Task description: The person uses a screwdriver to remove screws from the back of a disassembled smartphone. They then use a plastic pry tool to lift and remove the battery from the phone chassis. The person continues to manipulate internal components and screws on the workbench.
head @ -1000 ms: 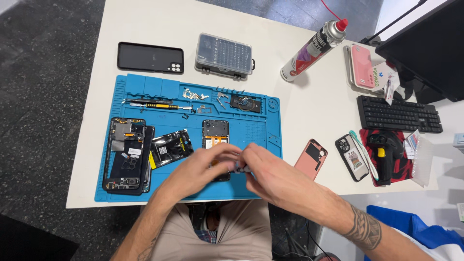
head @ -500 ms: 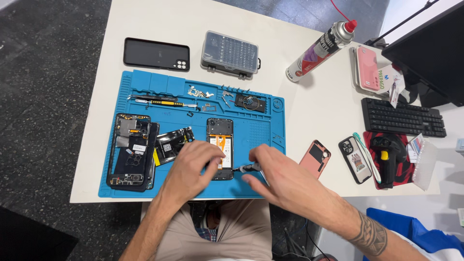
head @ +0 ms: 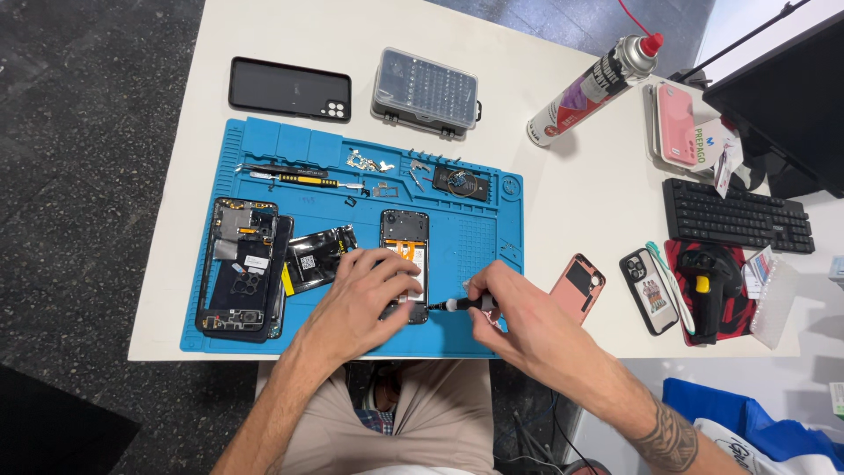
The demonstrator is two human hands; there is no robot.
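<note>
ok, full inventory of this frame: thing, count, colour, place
repair mat: 1, blue, on white table
opened phone: 1, black with orange inside, mat centre, under left hand
phone frame: 1, black, mat left
battery: 1, black, beside frame
small parts: several, metal, mat top
tweezers and tool: black and yellow, mat top left
phone back: 1, black, above mat
bit case: 1, grey, above mat
spray can: 1, silver, red cap, upper right
phone cases: pink, right of mat
keyboard: 1, black, far right
screwdriver: 1, black, in right hand
left hand: on opened phone
right hand: grips screwdriver
</note>
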